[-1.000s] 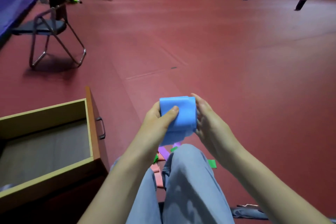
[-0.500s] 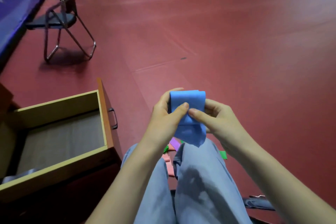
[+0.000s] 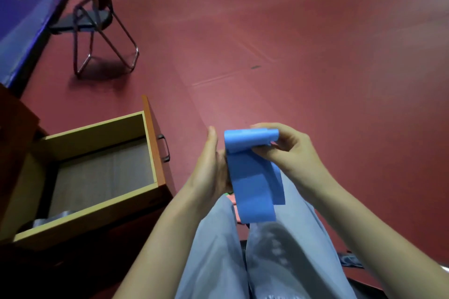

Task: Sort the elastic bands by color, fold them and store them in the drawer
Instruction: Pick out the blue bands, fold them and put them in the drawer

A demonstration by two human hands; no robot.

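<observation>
A blue elastic band [image 3: 252, 184] hangs above my knees, its top folded over and its loose tail drooping onto my lap. My right hand [image 3: 289, 150] pinches the folded top edge between thumb and fingers. Straight fingers of my left hand [image 3: 211, 167] point up, the palm against the band's left edge. The wooden drawer [image 3: 97, 211] stands pulled open at the left, level with my left hand; its grey floor is mostly bare, with something silvery [image 3: 56, 216] in its near corner. A speck of green band [image 3: 228, 193] shows below my left hand; other bands are hidden by my legs.
My legs in light blue trousers [image 3: 267, 255] fill the bottom centre. A folding metal chair [image 3: 97, 24] stands on the red floor at the upper left beside a blue padded barrier [image 3: 26, 0]. The drawer's black handle [image 3: 165, 148] points toward my hands.
The band's tail has dropped and hangs longer over my lap. My left thumb has come off the band's front and the hand has flattened; my right hand now pinches the top. The view has tilted down.
</observation>
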